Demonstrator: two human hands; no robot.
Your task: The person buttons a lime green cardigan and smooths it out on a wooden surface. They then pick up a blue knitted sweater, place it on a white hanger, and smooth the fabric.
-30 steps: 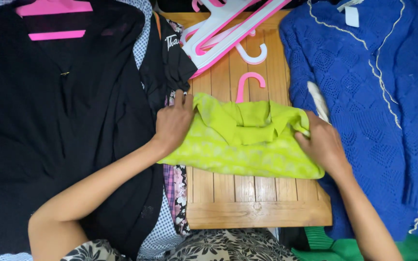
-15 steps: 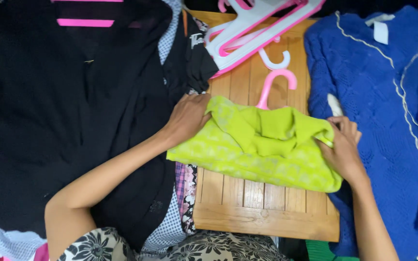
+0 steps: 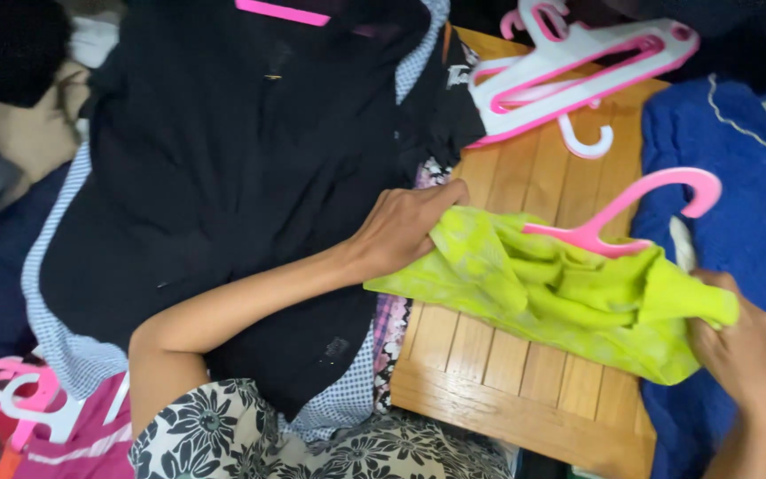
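Since the earlier frame the lime-green garment [image 3: 560, 297] has lifted at its right end and the pink hanger [image 3: 631, 213] has slid further out of its neck, so the hook now shows whole against the blue sweater [image 3: 738, 177]. The garment lies across the slatted wooden bench [image 3: 489, 355], its long axis running left to right and sloping down toward the right; the hanger's hook points up and to the right. The left hand [image 3: 405, 231] lies on the garment's left end, fingers curled over the cloth. The right hand [image 3: 742, 355] has its grip pinched on the bunched right end, though its fingertips are partly hidden, so the hold looks firm rather than certain. A black garment [image 3: 223, 177] lies to the left.
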